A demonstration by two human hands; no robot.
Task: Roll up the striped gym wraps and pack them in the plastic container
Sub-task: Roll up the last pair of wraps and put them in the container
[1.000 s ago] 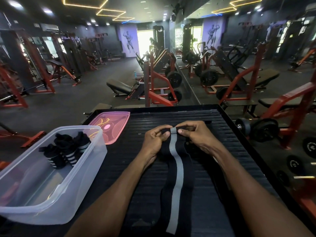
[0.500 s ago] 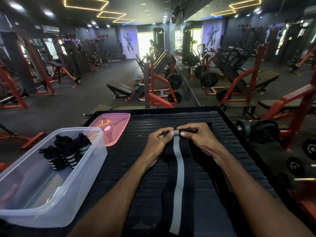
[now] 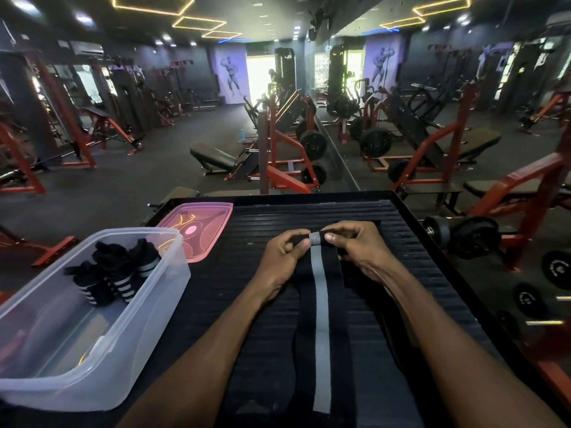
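Centrally, the left hand and right hand pinch the rolled far end of a grey-striped black wrap on the black ribbed platform, clear plastic container near-left.

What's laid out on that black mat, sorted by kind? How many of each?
Rolled wraps in the container: 3
Wrap being rolled by left hand and right hand, gray stripe down it: 1
Clear plastic container: 1
Pink lid: 1
Total: 6

Container left of wrap; lid behind container (rolled wraps inside).
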